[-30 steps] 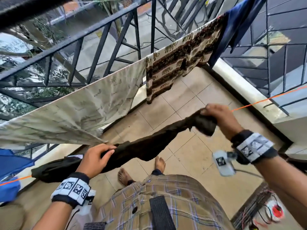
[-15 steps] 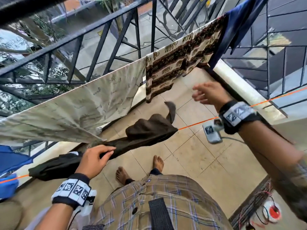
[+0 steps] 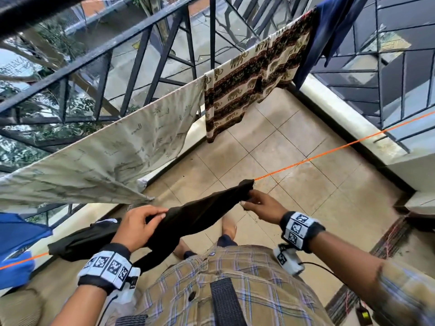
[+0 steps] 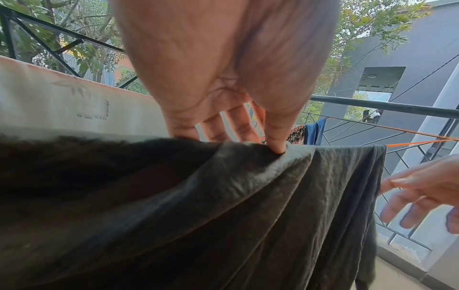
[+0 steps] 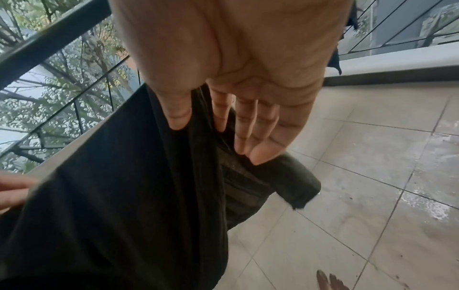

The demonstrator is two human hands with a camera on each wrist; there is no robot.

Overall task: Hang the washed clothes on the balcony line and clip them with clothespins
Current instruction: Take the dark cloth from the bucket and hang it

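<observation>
A dark brown garment [image 3: 202, 215] is draped over the orange line [image 3: 329, 151], which runs from lower left to upper right. My left hand [image 3: 155, 216] grips its top fold on the line, fingers over the far side and thumb pressing the near side [image 4: 275, 145]. My right hand [image 3: 246, 202] pinches the garment's right end just below the line. In the right wrist view the cloth [image 5: 124, 196] passes between thumb [image 5: 176, 109] and index finger. No clothespin shows in any view.
On a farther line by the black railing [image 3: 146, 43] hang a cream cloth [image 3: 106, 161], an elephant-print cloth [image 3: 249, 81] and a navy garment [image 3: 329, 27]. A blue garment [image 3: 16, 234] hangs at left. The tiled floor [image 3: 294, 142], my bare feet and a mat [image 3: 388, 250] lie below.
My right hand let go of the garment's end, swung up and away, then came back down and took the right end again. The garment now lies stretched along the line. The left hand stayed.
</observation>
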